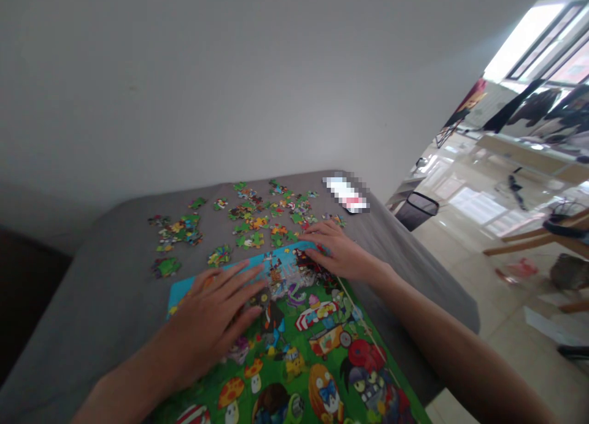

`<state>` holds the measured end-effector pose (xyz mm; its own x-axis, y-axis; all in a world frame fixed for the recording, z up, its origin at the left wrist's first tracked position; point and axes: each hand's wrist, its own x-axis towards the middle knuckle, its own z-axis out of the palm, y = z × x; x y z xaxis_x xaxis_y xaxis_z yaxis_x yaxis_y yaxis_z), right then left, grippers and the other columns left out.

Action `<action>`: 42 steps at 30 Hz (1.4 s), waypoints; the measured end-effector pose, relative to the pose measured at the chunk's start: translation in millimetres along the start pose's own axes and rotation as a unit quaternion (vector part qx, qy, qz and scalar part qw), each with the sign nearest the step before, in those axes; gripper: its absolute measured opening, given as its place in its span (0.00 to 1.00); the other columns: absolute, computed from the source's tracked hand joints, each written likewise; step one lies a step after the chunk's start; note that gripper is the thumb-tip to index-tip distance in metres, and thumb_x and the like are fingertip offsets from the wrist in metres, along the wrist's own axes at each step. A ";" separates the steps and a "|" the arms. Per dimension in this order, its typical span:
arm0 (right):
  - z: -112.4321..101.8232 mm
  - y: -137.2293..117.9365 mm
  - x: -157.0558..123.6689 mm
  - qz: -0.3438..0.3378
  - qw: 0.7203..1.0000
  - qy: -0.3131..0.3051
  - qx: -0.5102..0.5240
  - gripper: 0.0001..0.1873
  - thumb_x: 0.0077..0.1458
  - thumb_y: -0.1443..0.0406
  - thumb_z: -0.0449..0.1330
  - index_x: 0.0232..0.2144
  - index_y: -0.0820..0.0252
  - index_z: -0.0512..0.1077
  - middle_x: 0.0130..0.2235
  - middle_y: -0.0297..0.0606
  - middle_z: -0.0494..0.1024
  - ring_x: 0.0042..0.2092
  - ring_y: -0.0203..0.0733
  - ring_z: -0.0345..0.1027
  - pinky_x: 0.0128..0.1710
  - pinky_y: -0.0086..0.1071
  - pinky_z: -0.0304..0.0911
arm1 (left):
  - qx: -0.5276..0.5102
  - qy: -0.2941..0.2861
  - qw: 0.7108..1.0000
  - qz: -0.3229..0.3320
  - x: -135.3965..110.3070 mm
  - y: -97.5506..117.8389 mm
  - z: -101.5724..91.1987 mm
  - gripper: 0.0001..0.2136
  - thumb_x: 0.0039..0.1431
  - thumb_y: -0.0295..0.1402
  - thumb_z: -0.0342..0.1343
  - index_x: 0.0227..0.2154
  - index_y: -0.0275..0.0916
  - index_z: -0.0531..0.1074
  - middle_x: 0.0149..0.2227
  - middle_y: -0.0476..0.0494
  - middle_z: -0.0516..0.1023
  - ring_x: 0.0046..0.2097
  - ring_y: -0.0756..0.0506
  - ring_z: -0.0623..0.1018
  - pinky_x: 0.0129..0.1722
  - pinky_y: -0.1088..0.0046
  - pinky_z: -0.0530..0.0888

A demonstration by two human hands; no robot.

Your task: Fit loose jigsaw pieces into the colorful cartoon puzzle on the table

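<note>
Cartoon-printed board [299,344] lies under the flat, spread left hand [225,301]; whether the right hand [334,251] grips anything, I cannot tell. Beyond, jigsaw pieces [251,240] lie loose, unjoined.

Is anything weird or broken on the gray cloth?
The phone beyond the right hand looks odd: blurry squares cover it, hiding details. The puzzle pieces lie loosely scattered, but I see no damage.

I see a grey cloth-covered table [110,283]. On it I make out a picture board [299,335], scattered puzzle pieces [250,240] beyond that, and a phone [345,194].
</note>
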<state>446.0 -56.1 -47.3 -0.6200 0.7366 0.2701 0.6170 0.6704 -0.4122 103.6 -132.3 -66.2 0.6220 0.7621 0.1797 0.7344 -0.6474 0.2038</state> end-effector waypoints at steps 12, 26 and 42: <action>15.4 15.7 5.9 0.023 0.998 0.054 0.002 0.16 0.75 0.61 0.60 0.58 0.55 0.82 0.58 0.50 0.82 0.62 0.54 0.73 0.67 0.56 0.63 | -0.040 -0.067 0.997 0.005 11.0 29.9 -6.8 0.28 0.82 0.55 0.38 0.73 0.52 0.69 0.73 0.48 0.71 0.73 0.36 0.73 0.68 0.51 0.68; 19.8 11.3 25.1 0.042 0.996 0.067 -0.030 0.17 0.71 0.64 0.63 0.58 0.58 0.82 0.58 0.49 0.86 0.61 0.55 0.77 0.66 0.53 0.67 | -0.010 -0.103 0.995 0.011 16.0 36.5 -9.2 0.25 0.83 0.47 0.44 0.73 0.46 0.69 0.77 0.45 0.65 0.74 0.34 0.71 0.70 0.47 0.67; 33.8 0.2 63.0 0.052 0.994 0.097 -0.018 0.16 0.65 0.69 0.69 0.54 0.59 0.84 0.53 0.46 0.88 0.57 0.52 0.80 0.64 0.50 0.70 | -0.018 0.043 0.999 0.017 10.3 2.1 -3.5 0.29 0.82 0.53 0.34 0.64 0.55 0.77 0.69 0.48 0.78 0.73 0.34 0.72 0.71 0.43 0.62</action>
<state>390.7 -12.6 -59.7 -0.4487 0.8029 0.3925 0.6919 0.5901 -0.4161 110.6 -125.8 -60.5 0.6195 0.7377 0.2682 0.7023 -0.6735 0.2305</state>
